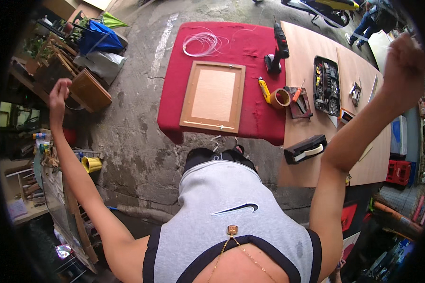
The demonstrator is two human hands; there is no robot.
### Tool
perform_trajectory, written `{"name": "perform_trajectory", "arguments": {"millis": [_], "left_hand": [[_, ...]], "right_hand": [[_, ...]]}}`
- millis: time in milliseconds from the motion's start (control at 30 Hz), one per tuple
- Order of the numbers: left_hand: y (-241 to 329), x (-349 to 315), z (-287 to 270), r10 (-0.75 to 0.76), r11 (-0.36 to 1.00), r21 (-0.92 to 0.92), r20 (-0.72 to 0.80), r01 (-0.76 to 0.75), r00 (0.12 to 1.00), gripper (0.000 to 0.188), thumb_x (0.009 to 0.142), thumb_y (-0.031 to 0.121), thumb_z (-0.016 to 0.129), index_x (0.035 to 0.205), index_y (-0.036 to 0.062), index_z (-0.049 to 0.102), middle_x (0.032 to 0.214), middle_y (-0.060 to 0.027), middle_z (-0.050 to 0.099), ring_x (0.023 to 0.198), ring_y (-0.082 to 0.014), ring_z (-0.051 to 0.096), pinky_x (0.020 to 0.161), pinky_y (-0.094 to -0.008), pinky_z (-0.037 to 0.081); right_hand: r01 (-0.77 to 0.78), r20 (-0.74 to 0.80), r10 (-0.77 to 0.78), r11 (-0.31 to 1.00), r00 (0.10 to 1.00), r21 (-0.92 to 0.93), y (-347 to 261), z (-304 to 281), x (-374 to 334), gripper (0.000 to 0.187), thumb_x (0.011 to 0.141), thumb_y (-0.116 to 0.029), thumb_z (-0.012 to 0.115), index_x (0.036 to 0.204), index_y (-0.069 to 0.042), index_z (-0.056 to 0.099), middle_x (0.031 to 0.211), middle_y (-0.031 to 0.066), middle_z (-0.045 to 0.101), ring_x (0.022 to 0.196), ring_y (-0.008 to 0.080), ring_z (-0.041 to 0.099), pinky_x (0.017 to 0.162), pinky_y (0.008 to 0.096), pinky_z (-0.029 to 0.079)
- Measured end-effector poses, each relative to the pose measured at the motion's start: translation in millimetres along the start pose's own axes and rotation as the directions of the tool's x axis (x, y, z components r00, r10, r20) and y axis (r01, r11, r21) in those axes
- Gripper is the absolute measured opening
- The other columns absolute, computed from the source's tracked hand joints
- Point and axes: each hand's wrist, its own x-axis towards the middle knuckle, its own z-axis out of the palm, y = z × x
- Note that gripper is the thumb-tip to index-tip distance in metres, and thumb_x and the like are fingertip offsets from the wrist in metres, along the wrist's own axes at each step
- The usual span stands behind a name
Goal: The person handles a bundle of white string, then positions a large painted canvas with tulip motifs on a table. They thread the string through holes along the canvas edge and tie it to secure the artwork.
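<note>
My arms are spread wide to both sides. My left hand (59, 97) is raised at the far left, its fingers closed; whatever they pinch, if anything, is too small to make out. At the upper right my right hand (403, 66) is closed in a fist, its contents hidden. Between them, on a red cloth-covered table (172, 106), lies a wooden picture frame (188, 101), back side up, with small metal fittings on two opposite edges. Beyond the frame rests a loose coil of clear line (186, 46). Neither hand touches the frame or the table.
A power drill (279, 42), yellow utility knife (264, 90), tape roll (274, 99) and orange-handled screwdriver (297, 94) lie right of the frame. The plywood table (304, 47) bears a parts tray (326, 85) and black tape dispenser (305, 149). A person (370, 21) stands far right.
</note>
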Motion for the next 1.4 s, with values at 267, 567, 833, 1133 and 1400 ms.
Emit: {"name": "perform_trajectory", "arguments": {"millis": [267,567,833,1133,1400], "left_hand": [[-46.4,-33.1,-66.8,-0.254,0.695,-0.683,-0.523,-0.223,0.813,0.021,0.095,0.022,0.052,0.097,0.0003,0.054,0.061,0.0045,0.027,0.051,-0.0054,0.023,0.044,-0.0228,0.020],[103.9,-32.4,53.8,0.623,0.782,-0.194,0.278,-0.592,0.732,0.013,0.082,0.015,0.067,0.082,0.0028,0.063,0.063,0.0026,0.048,0.054,-0.0041,0.038,0.046,-0.0226,0.030],[48.4,-1.3,112.9,0.541,0.757,-0.546,0.216,-0.359,0.813,0.021,0.091,0.026,0.058,0.086,0.0053,0.063,0.063,0.0058,0.044,0.054,-0.0027,0.035,0.048,-0.0211,0.028],[-7.6,-41.8,221.2,0.244,0.416,-0.905,0.203,0.087,0.948,0.019,0.095,0.018,0.050,0.085,0.0043,0.059,0.083,-0.0036,0.060,0.073,-0.0117,0.055,0.067,-0.0249,0.044],[82.8,-131.6,282.2,0.529,0.221,-0.933,0.360,0.285,0.768,0.024,0.098,0.019,0.042,0.081,0.0048,0.051,0.093,-0.0076,0.063,0.086,-0.0149,0.057,0.081,-0.0277,0.043]], "right_hand": [[-0.461,-0.384,0.565,0.822,0.730,0.334,276.3,82.6,-216.6,0.024,0.088,-0.015,0.054,0.110,-0.006,0.055,0.096,0.0083,0.060,0.086,0.0198,0.058,0.078,0.0336,0.047],[-0.410,-0.097,0.510,0.546,0.854,-0.731,318.6,176.0,-156.6,0.058,0.086,-0.032,0.062,0.129,0.002,0.041,0.117,0.0173,0.054,0.110,0.0245,0.053,0.095,0.0330,0.041],[-0.498,-0.253,0.474,0.867,0.843,-0.033,250.6,185.0,-99.3,0.019,0.089,-0.019,0.056,0.096,-0.002,0.059,0.064,-0.0031,0.043,0.058,0.0040,0.041,0.048,0.0213,0.031],[-0.478,-0.478,0.329,0.848,0.814,-0.231,222.3,227.7,-71.7,0.036,0.100,-0.033,0.032,0.094,-0.008,0.058,0.053,-0.0047,0.029,0.038,0.0069,0.026,0.035,0.0224,0.021],[-0.532,-0.412,0.447,0.839,0.794,-0.116,246.9,228.4,-59.8,0.034,0.101,-0.030,0.030,0.098,-0.007,0.055,0.055,-0.0045,0.030,0.043,0.0075,0.026,0.036,0.0226,0.022]]}}
